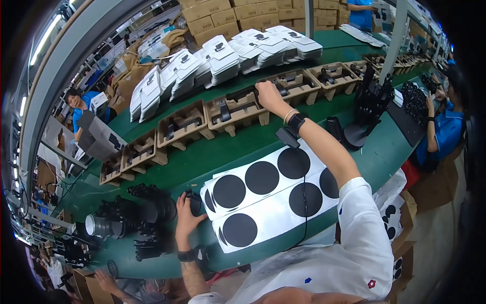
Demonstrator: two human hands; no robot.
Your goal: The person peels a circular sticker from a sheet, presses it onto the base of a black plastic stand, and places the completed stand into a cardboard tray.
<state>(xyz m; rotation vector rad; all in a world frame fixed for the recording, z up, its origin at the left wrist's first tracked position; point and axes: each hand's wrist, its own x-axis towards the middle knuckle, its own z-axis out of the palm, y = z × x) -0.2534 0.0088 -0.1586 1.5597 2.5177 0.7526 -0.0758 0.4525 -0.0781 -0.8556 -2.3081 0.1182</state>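
My right hand (pixel 271 96) reaches over the row of trays. Its fingers are closed at the edge of a brown moulded pulp tray (pixel 234 115); what they grip is hidden. Long black parts lie in that tray. Near the table's left side, my left hand (pixel 187 219) has its thumb spread and its fingers beside a small black part (pixel 193 201). White sheets with black round pads (pixel 262 177) lie between my arms. A black block (pixel 287 137) on a cable rests at their far edge, below my right wrist.
Black round-based parts (pixel 158 209) are stacked at left; more black parts (pixel 372 109) stand at right. White printed cartons (pixel 217 58) lie flat in piles behind the trays. A metal post (pixel 394 40) rises at right. Co-workers sit at left and right (pixel 443 121).
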